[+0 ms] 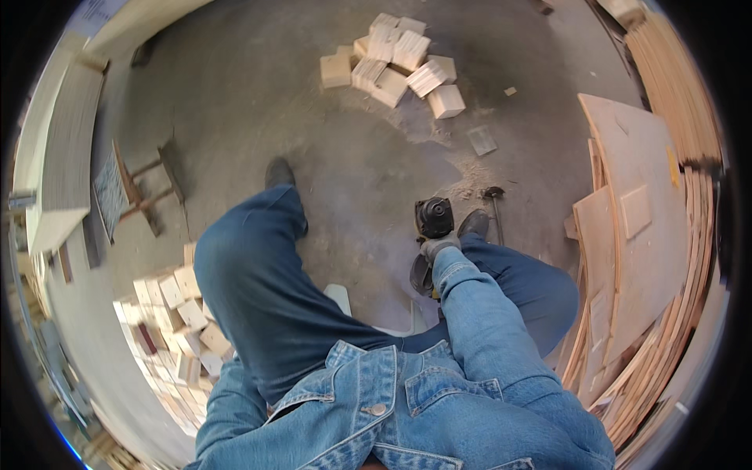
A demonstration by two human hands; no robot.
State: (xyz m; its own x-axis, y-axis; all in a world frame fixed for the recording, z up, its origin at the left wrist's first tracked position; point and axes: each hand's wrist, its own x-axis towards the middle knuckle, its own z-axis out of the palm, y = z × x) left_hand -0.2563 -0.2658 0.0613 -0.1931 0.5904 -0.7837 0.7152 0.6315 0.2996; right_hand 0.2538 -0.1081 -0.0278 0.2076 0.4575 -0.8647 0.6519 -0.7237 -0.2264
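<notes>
My right arm reaches down between my knees, and my gloved right hand (439,246) is closed round a black power tool (434,216) with a round head. The tool is close to the floor beside my right shoe (475,224); its exact kind I cannot make out. My left arm (231,403) hangs down at my left side, and the hand is hidden behind my leg and sleeve. Nearest to that arm is a heap of pale wooden blocks (189,315). A hammer (494,193) with a dark head stands or lies just right of my right shoe.
Ahead on the floor lies a pile of wooden block stacks (389,84), with sawdust (470,182) and a thin flat piece (482,141) nearer me. Plywood sheets (642,227) lean at the right. At the left are a small wooden-legged stool (141,188) and stacked boards (66,149).
</notes>
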